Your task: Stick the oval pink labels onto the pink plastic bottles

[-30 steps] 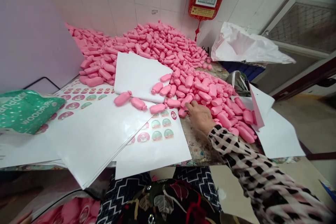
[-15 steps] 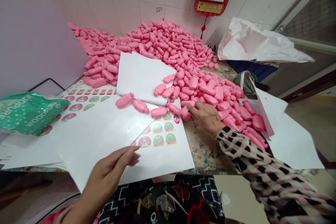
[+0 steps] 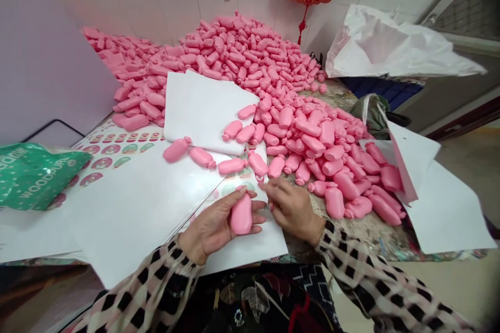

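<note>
Table (image 3: 338,91): worn, stained top, bare in patches at the right rear and along the front right. Heap of pink bottles (image 3: 242,52) banked across the rear, spilling forward on the right side almost to the front. Left half papered over: printed label sheets (image 3: 125,148) with pink and green rounds, partly under blank white sheets (image 3: 144,203), one corner jutting past the front edge. Green bag (image 3: 42,179), lettered, on the papers at far left. Smaller white stack (image 3: 207,109) mid-table, against the heap. Loose white sheet (image 3: 449,203) at the right end, beside the bottles.
</note>
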The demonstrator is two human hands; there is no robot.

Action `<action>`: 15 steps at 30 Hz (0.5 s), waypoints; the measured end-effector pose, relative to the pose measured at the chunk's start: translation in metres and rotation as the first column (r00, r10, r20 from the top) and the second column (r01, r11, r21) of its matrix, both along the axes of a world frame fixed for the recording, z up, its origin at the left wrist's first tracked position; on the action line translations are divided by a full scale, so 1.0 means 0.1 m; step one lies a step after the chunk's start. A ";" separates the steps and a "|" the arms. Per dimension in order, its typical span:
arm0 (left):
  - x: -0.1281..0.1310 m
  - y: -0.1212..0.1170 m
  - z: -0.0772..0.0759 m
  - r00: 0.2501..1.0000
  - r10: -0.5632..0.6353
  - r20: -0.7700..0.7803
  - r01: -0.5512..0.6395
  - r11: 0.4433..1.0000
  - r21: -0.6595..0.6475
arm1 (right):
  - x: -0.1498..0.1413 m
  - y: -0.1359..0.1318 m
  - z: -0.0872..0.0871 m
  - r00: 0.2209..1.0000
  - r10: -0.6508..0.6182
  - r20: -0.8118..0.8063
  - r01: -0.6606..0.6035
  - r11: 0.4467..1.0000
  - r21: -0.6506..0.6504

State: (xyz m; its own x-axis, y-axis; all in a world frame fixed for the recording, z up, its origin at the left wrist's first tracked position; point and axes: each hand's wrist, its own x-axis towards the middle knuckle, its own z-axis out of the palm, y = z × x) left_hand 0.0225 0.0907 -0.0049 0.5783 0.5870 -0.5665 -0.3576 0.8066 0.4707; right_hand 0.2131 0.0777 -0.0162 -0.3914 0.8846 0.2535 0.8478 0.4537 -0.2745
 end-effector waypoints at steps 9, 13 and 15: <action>-0.13 0.01 0.03 0.975 0.033 -0.218 0.007 0.984 0.180 | -0.18 0.62 -0.02 0.927 -0.364 0.092 0.374 0.911 -0.171; -0.14 -0.02 0.02 0.962 -0.022 -0.272 0.079 0.977 0.200 | -0.17 0.53 -0.05 0.886 -0.432 -0.166 0.403 0.897 -0.183; -0.10 -0.04 -0.01 0.956 -0.081 -0.281 0.144 0.967 0.210 | -0.24 0.43 -0.04 0.872 -0.380 -0.310 0.325 0.921 -0.215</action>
State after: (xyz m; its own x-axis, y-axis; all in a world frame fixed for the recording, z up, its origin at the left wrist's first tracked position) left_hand 0.0124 0.0868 -0.0054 0.4933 0.6574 -0.5696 -0.1058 0.6953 0.7109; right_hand 0.1893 0.1210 -0.0206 0.0391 0.9854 0.1659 0.7857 0.0722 -0.6144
